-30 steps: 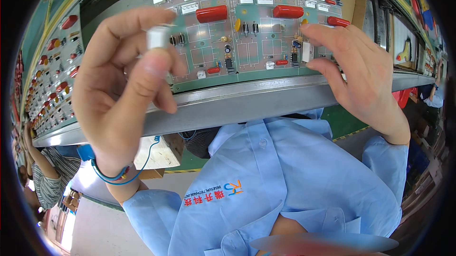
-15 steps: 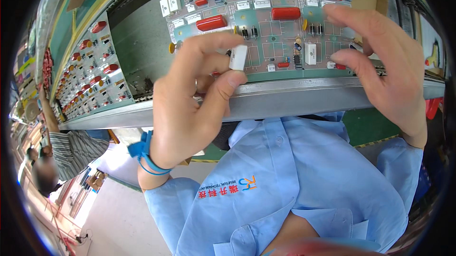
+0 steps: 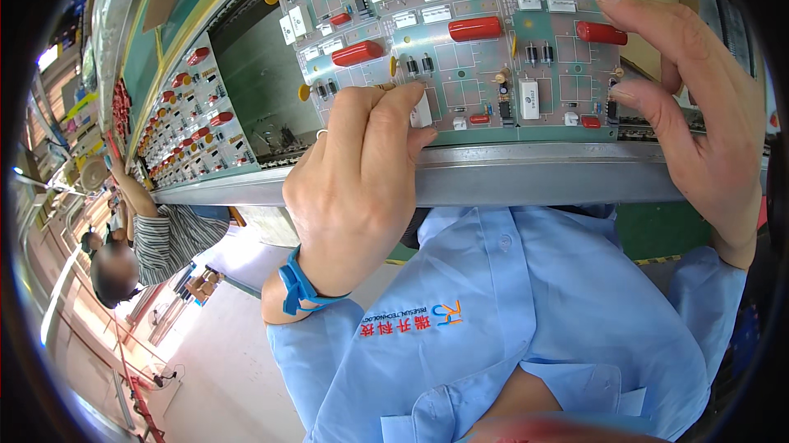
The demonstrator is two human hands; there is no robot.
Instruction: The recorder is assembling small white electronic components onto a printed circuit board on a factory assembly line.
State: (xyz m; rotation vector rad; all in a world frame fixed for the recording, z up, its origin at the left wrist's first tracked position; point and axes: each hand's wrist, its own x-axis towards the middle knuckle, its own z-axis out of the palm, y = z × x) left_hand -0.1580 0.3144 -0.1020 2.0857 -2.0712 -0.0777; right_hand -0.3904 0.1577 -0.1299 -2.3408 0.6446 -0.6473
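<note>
A white block-shaped component [image 3: 422, 113] is pinched between the thumb and fingers of my left hand [image 3: 357, 168]. It is down at the near edge of a green circuit board panel [image 3: 460, 75]; whether its leads sit in the board is hidden by my fingers. My right hand [image 3: 703, 85] is open at the panel's right edge, thumb and index finger apart with nothing between them. Between those fingertips and the board's middle lies a red oval capacitor [image 3: 602, 33]. Another white block component [image 3: 531, 100] stands on the board.
A metal rail [image 3: 526, 176] runs along the near side of the panel. Further left on the line is a second populated board panel [image 3: 193, 118], with a person in a striped sleeve [image 3: 173, 242] beside it. Cardboard [image 3: 649, 11] lies behind my right hand.
My left hand has brought the white block component from above the near edge down onto the board, turning palm-down. My right hand has shifted slightly to the right; the view has moved a little.
</note>
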